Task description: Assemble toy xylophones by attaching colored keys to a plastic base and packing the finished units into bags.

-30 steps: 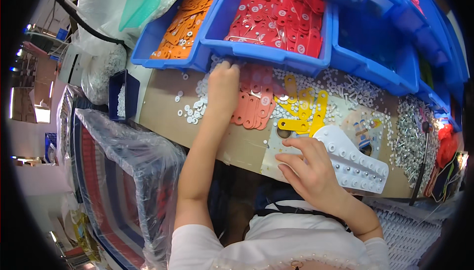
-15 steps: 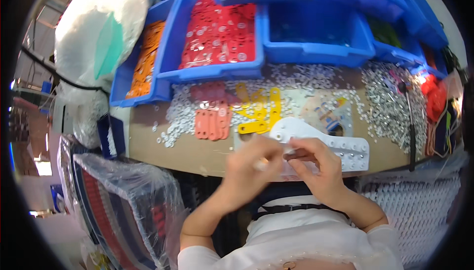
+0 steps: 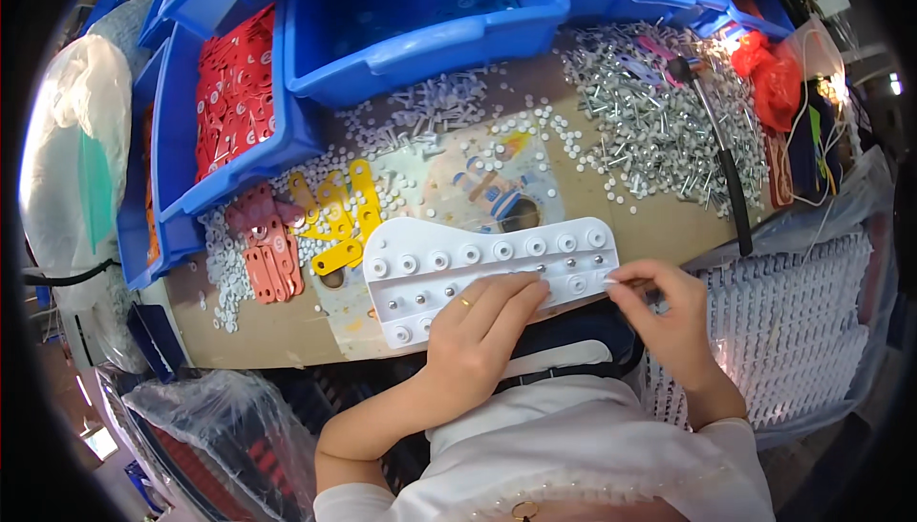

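Your left hand (image 3: 473,336) lies over the front of the white tray (image 3: 409,234); I can't tell if its grip holds anything. Your right hand (image 3: 673,317) is at the tray's right end, its grip narrow, thumb and finger close; I can't tell if they pinch something. The long tray runs left to right on the bench (image 3: 659,212). Past it sit yellow strips (image 3: 366,199), then a big blue bin (image 3: 430,54).
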A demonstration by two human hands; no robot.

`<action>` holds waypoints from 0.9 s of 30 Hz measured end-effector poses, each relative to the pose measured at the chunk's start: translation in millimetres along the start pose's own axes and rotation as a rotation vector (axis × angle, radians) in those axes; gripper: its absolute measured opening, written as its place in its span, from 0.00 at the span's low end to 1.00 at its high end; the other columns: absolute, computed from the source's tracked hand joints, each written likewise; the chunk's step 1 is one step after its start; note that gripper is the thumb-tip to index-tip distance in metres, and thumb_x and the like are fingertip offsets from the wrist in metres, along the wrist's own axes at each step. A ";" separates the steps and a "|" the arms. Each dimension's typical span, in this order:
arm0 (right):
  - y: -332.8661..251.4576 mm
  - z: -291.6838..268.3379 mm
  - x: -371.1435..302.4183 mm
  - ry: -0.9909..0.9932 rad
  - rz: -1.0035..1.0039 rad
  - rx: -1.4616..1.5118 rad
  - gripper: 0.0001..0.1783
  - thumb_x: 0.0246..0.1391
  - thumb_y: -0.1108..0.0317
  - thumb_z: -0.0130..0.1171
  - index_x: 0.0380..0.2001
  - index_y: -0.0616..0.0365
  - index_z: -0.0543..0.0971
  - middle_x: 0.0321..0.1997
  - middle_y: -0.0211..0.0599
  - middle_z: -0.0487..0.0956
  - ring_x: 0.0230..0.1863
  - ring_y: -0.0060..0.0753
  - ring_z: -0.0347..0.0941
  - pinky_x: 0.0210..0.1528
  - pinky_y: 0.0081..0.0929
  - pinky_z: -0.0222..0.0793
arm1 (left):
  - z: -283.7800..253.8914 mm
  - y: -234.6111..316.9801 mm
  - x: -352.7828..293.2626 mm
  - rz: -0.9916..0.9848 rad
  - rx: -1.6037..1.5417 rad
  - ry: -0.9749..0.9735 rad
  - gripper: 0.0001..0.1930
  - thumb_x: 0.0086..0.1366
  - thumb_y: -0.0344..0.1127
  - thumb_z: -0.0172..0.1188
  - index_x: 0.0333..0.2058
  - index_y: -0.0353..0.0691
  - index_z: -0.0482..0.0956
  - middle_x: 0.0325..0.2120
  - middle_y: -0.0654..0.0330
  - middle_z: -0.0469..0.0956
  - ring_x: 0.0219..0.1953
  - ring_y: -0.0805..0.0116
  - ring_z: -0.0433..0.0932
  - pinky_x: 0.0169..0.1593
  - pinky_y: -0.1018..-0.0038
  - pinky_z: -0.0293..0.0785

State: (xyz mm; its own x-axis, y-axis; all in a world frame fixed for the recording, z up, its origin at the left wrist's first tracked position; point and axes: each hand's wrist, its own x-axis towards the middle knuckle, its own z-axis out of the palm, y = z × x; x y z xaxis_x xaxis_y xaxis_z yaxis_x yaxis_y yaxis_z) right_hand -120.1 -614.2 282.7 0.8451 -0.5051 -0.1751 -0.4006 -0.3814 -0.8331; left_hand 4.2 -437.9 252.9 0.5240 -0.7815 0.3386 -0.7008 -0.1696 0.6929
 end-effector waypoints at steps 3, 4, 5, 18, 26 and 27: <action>-1.4 3.1 6.9 -0.011 -0.208 -0.085 0.06 0.47 0.81 0.64 0.32 0.65 0.79 0.33 0.39 0.79 0.34 0.26 0.77 0.37 0.23 0.71 | 1.1 3.3 3.9 -0.009 0.030 -0.032 0.16 0.49 0.23 0.63 0.40 0.32 0.78 0.35 0.54 0.78 0.35 0.57 0.78 0.37 0.68 0.76; -0.2 3.0 7.2 -0.004 -0.174 -0.060 0.06 0.47 0.81 0.63 0.31 0.65 0.79 0.32 0.39 0.79 0.33 0.28 0.76 0.37 0.23 0.70 | 1.2 4.9 5.1 -0.029 0.009 -0.033 0.17 0.48 0.24 0.63 0.40 0.31 0.78 0.35 0.53 0.77 0.34 0.57 0.77 0.37 0.67 0.76; 1.2 3.4 8.2 -0.002 -0.144 -0.033 0.06 0.47 0.81 0.63 0.31 0.64 0.79 0.32 0.39 0.78 0.33 0.29 0.75 0.36 0.23 0.69 | 1.7 5.7 6.6 -0.031 0.011 -0.036 0.17 0.48 0.24 0.63 0.40 0.31 0.78 0.35 0.53 0.77 0.34 0.57 0.77 0.37 0.67 0.76; 14.1 5.5 9.3 0.031 -0.075 -0.038 0.08 0.47 0.81 0.64 0.33 0.64 0.79 0.30 0.36 0.75 0.29 0.28 0.73 0.31 0.24 0.68 | 24.2 3.0 5.2 0.246 0.123 -0.147 0.22 0.45 0.26 0.61 0.44 0.30 0.79 0.41 0.53 0.77 0.39 0.58 0.75 0.41 0.67 0.75; 37.0 5.4 7.8 0.105 -0.495 -0.368 0.16 0.42 0.80 0.68 0.38 0.60 0.82 0.37 0.36 0.75 0.35 0.36 0.74 0.36 0.29 0.70 | 30.2 -8.5 -0.6 0.448 0.377 -0.170 0.23 0.49 0.32 0.58 0.47 0.35 0.80 0.50 0.55 0.72 0.48 0.60 0.73 0.45 0.69 0.73; 37.9 4.8 8.8 0.089 -0.515 -0.363 0.16 0.42 0.80 0.68 0.38 0.60 0.82 0.37 0.37 0.75 0.36 0.37 0.74 0.37 0.29 0.71 | 28.5 -9.2 -0.1 0.439 0.355 -0.178 0.23 0.49 0.32 0.58 0.47 0.35 0.80 0.49 0.55 0.73 0.48 0.60 0.73 0.45 0.68 0.73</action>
State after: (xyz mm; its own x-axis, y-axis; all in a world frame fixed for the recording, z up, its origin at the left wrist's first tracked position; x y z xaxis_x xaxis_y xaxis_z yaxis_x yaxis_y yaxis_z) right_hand -126.2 -629.5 247.1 0.9350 -0.2437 0.2576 -0.0586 -0.8227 -0.5654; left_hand -3.2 -453.3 228.3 0.0799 -0.9076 0.4121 -0.9689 0.0264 0.2461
